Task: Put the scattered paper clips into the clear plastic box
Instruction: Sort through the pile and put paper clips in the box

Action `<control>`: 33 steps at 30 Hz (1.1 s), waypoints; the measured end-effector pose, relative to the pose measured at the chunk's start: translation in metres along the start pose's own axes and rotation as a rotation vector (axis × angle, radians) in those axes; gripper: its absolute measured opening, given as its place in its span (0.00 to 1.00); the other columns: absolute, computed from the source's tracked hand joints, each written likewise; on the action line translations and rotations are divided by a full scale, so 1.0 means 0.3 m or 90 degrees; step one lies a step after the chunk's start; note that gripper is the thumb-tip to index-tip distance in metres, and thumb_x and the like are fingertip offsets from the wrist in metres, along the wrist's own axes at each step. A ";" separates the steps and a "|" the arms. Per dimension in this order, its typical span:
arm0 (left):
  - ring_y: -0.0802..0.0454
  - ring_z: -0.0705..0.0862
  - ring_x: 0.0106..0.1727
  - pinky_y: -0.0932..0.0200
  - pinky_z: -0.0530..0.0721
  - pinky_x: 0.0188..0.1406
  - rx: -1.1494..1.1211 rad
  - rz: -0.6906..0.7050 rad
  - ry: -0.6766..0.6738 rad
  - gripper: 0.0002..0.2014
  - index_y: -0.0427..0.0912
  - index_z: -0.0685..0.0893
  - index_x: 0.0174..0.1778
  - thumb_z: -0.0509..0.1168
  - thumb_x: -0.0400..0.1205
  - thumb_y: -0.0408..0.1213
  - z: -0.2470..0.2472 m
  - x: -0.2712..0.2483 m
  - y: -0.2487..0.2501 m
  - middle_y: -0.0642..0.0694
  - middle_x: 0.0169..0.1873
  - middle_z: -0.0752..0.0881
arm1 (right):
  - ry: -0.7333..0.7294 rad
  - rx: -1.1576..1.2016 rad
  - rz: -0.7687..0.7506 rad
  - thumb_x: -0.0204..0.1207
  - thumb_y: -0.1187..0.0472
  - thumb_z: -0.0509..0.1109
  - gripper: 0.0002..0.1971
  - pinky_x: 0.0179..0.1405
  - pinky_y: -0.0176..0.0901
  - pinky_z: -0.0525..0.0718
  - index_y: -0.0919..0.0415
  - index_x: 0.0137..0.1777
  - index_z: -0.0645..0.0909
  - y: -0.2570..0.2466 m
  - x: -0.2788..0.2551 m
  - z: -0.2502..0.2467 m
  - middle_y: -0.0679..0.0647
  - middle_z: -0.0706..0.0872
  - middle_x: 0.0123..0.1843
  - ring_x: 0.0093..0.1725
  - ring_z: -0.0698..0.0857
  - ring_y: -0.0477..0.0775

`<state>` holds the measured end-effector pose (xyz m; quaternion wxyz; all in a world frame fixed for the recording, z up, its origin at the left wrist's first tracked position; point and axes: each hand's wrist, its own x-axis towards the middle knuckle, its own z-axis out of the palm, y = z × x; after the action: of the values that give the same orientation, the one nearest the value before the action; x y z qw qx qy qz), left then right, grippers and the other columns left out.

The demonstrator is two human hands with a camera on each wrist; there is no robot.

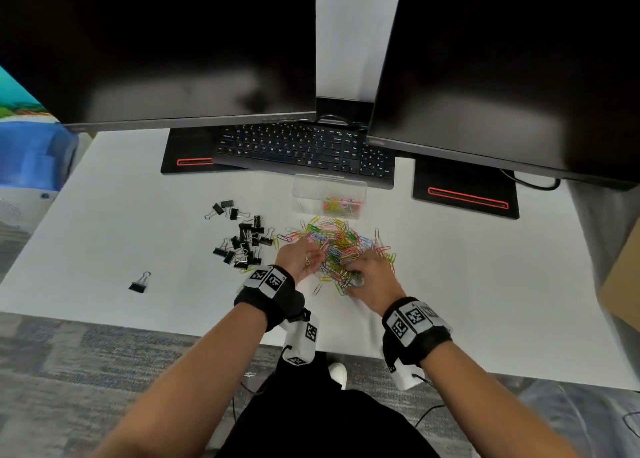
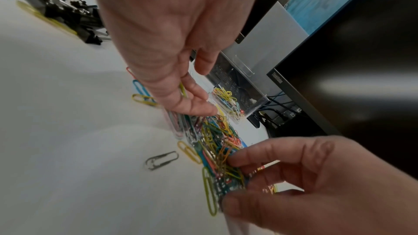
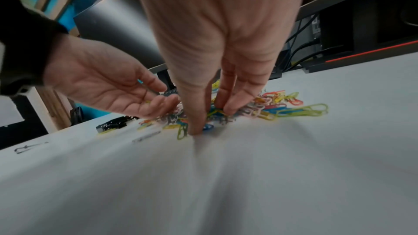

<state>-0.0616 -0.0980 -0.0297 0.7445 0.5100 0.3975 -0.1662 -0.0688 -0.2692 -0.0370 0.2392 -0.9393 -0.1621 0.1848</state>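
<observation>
A heap of coloured paper clips [image 1: 337,243] lies on the white desk, just in front of the clear plastic box [image 1: 311,189]. The right end of the box holds some clips. My right hand [image 1: 363,274] digs into the near side of the heap [image 2: 217,137], thumb and curled fingers pinching a bunch of clips [image 2: 233,176]. My left hand [image 1: 304,260] hovers at the heap's left edge, palm turned inward and fingers relaxed [image 3: 156,103]. A yellow clip [image 2: 182,90] shows by its fingers. One silver clip [image 2: 161,160] lies apart on the near side.
Black binder clips [image 1: 242,239] are strewn left of the heap, one more [image 1: 140,282] lies alone further left. A black keyboard [image 1: 304,149] and two monitors [image 1: 166,49] stand behind the box. The desk's front edge [image 1: 173,329] runs under my wrists.
</observation>
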 end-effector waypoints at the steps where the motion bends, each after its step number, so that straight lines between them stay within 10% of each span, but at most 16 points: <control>1: 0.50 0.82 0.36 0.60 0.82 0.40 0.004 0.000 0.002 0.16 0.32 0.79 0.43 0.53 0.88 0.37 0.001 -0.004 -0.006 0.40 0.36 0.83 | 0.008 -0.008 0.001 0.66 0.63 0.77 0.19 0.51 0.36 0.70 0.59 0.59 0.87 -0.002 -0.003 0.008 0.59 0.80 0.55 0.55 0.79 0.56; 17: 0.51 0.82 0.39 0.60 0.82 0.42 0.011 0.001 0.005 0.15 0.35 0.79 0.39 0.52 0.88 0.36 0.021 -0.041 -0.038 0.41 0.38 0.83 | 0.042 -0.009 0.017 0.73 0.74 0.66 0.06 0.48 0.46 0.79 0.69 0.47 0.83 -0.017 0.005 0.023 0.64 0.83 0.49 0.48 0.82 0.62; 26: 0.47 0.84 0.40 0.59 0.83 0.45 -0.046 0.004 0.001 0.18 0.29 0.79 0.50 0.50 0.89 0.39 0.020 -0.048 -0.049 0.37 0.40 0.83 | 0.118 0.208 0.068 0.74 0.72 0.70 0.04 0.41 0.28 0.72 0.70 0.46 0.85 -0.046 0.021 -0.037 0.58 0.84 0.36 0.37 0.80 0.52; 33: 0.47 0.81 0.37 0.54 0.84 0.48 -0.073 -0.001 -0.002 0.24 0.33 0.80 0.38 0.48 0.89 0.45 0.046 -0.057 -0.039 0.37 0.35 0.81 | 0.054 0.285 0.010 0.70 0.73 0.75 0.11 0.34 0.14 0.75 0.70 0.52 0.86 -0.136 0.021 -0.082 0.52 0.82 0.41 0.34 0.78 0.40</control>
<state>-0.0741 -0.1179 -0.0217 0.7730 0.4659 0.4056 -0.1447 -0.0615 -0.2423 0.0021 0.4466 -0.8711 -0.0992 0.1783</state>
